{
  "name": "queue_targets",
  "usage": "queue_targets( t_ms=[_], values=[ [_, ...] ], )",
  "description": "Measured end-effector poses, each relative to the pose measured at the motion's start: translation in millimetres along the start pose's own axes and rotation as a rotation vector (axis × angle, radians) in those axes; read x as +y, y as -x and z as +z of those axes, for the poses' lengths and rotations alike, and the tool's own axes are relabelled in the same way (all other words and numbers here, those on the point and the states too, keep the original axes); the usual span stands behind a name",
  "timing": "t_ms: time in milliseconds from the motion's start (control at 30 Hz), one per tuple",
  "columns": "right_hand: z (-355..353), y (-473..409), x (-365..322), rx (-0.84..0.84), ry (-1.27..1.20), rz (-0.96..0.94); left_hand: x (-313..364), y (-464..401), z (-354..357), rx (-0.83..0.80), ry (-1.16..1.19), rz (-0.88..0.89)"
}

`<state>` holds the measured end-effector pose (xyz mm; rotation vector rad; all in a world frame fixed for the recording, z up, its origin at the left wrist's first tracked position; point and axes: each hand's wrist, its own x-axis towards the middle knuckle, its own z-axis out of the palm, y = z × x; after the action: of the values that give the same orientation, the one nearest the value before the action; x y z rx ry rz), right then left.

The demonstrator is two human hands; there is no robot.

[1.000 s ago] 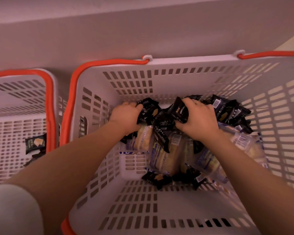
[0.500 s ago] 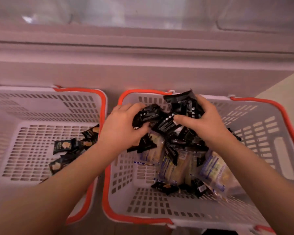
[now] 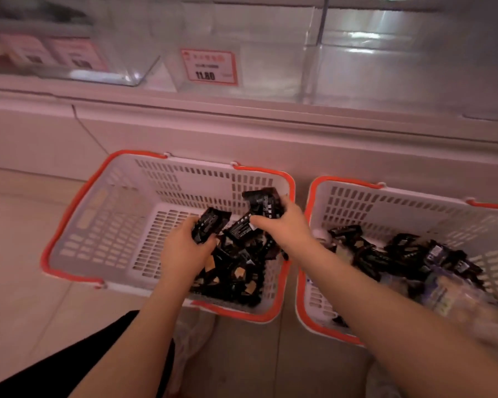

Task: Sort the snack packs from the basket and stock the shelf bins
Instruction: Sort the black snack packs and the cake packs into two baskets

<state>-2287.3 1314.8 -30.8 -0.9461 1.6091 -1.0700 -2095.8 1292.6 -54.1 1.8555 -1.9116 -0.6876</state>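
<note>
Two white baskets with orange rims stand on the floor below the shelf. Over the left basket [image 3: 104, 225] my left hand [image 3: 184, 251] grips a bunch of black snack packs [image 3: 210, 228]. My right hand [image 3: 285, 225] holds another handful of black packs [image 3: 260, 205] above the same basket. A heap of black packs [image 3: 236, 277] lies in that basket's right half. The right basket [image 3: 385, 208] holds more black packs [image 3: 408, 251] and clear-wrapped pale snack packs [image 3: 449, 291], partly behind my right forearm.
Clear plastic shelf bins [image 3: 371, 61] run along the top, with a red-bordered price tag [image 3: 209, 67] reading 11.80 and blurred pink tags [image 3: 52, 56] further left. A pale shelf base [image 3: 242, 133] stands behind the baskets. My dark trouser leg [image 3: 78, 363] is at bottom left.
Both hands lifted handfuls of black packs out of the right basket and carried them left over the left basket. My view rose, bringing the shelf bins into sight.
</note>
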Motion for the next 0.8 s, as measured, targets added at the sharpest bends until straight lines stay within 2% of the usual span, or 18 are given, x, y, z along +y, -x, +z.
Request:
queue_targets(
  t_ms=[100,167,267,400,467,600,633,733,800],
  values=[
    [33.0,4.8,28.3,0.002,0.118,0.147,-31.9,11.7,1.0,-0.057,-0.089,-0.069],
    [43.3,8.8,43.5,-0.013,0.318,0.157,-40.6,16.2,1.9,-0.064,-0.083,-0.11],
    [43.7,12.4,57.7,-0.06,0.722,-0.011,-41.1,17.2,5.0,-0.045,-0.008,-0.061],
    [35.6,15.2,65.0,-0.167,0.905,-0.117,-35.5,18.1,22.4,-0.106,-0.014,0.003],
    [29.4,16.7,64.8,-0.171,0.911,-0.188,-34.4,18.7,37.4,-0.233,-0.111,-0.022],
    [-0.8,19.4,63.8,-0.03,0.975,-0.364,-33.5,22.7,58.7,-0.734,-0.267,0.015],
    [-11.8,19.9,64.0,-0.028,1.018,-0.377,-29.9,23.7,59.6,-0.76,-0.276,0.047],
    [-54.4,20.1,65.2,-0.195,1.199,-0.367,-2.7,24.3,56.6,-0.539,-0.116,0.168],
    [-89.5,17.5,65.1,-0.34,1.324,-0.317,28.4,25.4,55.8,-0.427,-0.017,0.325]
  ],
)
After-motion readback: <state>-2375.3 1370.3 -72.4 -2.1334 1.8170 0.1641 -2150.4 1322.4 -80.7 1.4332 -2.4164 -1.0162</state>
